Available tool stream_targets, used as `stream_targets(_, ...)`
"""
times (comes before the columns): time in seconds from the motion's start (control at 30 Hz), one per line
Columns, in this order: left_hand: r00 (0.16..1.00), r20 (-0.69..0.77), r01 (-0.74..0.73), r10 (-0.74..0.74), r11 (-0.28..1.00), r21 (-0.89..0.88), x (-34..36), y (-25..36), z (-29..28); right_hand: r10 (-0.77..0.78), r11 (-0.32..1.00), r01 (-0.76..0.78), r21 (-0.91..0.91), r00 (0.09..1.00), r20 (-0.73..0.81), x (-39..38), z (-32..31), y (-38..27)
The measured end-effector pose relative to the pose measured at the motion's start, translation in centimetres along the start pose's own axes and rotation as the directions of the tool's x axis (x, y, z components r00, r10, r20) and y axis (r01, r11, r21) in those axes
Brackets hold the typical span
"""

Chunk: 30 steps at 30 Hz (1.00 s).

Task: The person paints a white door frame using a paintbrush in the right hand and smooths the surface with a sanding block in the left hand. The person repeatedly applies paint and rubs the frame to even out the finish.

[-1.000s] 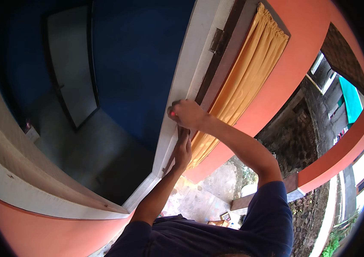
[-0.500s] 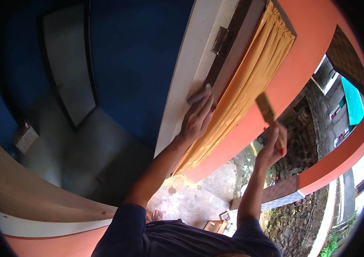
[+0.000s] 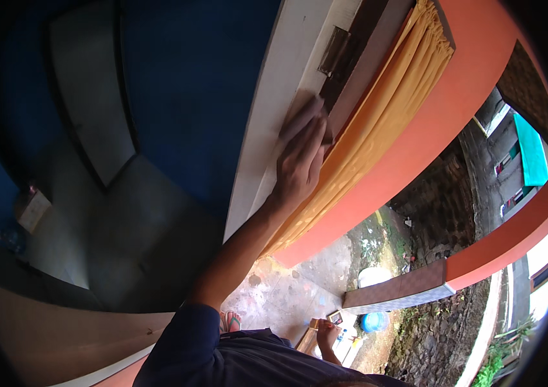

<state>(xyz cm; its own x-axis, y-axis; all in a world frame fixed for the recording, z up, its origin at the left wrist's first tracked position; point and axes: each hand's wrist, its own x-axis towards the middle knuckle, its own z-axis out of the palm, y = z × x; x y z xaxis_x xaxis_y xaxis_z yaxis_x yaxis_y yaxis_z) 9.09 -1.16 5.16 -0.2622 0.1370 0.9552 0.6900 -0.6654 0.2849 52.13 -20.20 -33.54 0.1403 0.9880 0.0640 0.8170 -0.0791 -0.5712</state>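
Against the pale edge of the door frame [image 3: 254, 129], my left hand [image 3: 300, 161] is raised with its fingers together. They press a flat grey-brown piece [image 3: 300, 121] to the frame just below a metal hinge [image 3: 335, 51]; the piece is blurred and its kind is unclear. Low down by my right side, my right hand [image 3: 329, 333] is closed on a paintbrush [image 3: 314, 323]. Its bristle end points left, over a small wooden table [image 3: 306, 340]. The fingers hide most of its handle.
A yellow curtain [image 3: 383, 103] hangs beside the frame, next to an orange wall [image 3: 416, 135]. Left lies a dark blue room with a white door [image 3: 90, 84]. A low tiled wall [image 3: 403, 287] and a blue container [image 3: 374, 322] are at lower right.
My right hand has dropped with the paintbrush from beside the curtain to the small table. My left hand has slid slightly upward along the frame with the grey-brown piece.
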Motion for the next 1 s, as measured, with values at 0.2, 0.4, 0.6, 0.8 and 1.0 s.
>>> stream_targets(0.2,0.984,-0.027,0.176,-0.175,0.984,0.008,-11.8,-0.1,-1.8,0.381,0.913,-0.386,-0.129,0.922,-0.063,-2.2,-1.4,6.8)
stream_targets(0.4,0.998,-0.039,0.049,-0.048,0.999,0.006,-2.8,0.0,-0.8,0.341,0.918,-0.352,-0.184,0.936,-0.091,-2.2,-1.4,7.6)
stream_targets(0.6,0.986,-0.029,0.166,-0.166,0.986,-0.003,-8.5,0.5,-1.6,0.125,0.924,-0.077,0.374,0.987,-0.105,7.1,-0.5,-6.7)
stream_targets(0.8,0.994,0.034,0.106,-0.106,0.994,0.011,-6.9,-0.3,-1.0,-0.507,0.557,0.738,0.381,0.666,-0.548,16.9,-10.3,-32.5)
stream_targets(1.0,0.999,-0.010,0.036,-0.036,0.999,-0.008,1.0,0.9,-0.3,-0.585,-0.116,0.993,0.001,-0.068,-0.808,23.8,-23.4,-56.9)
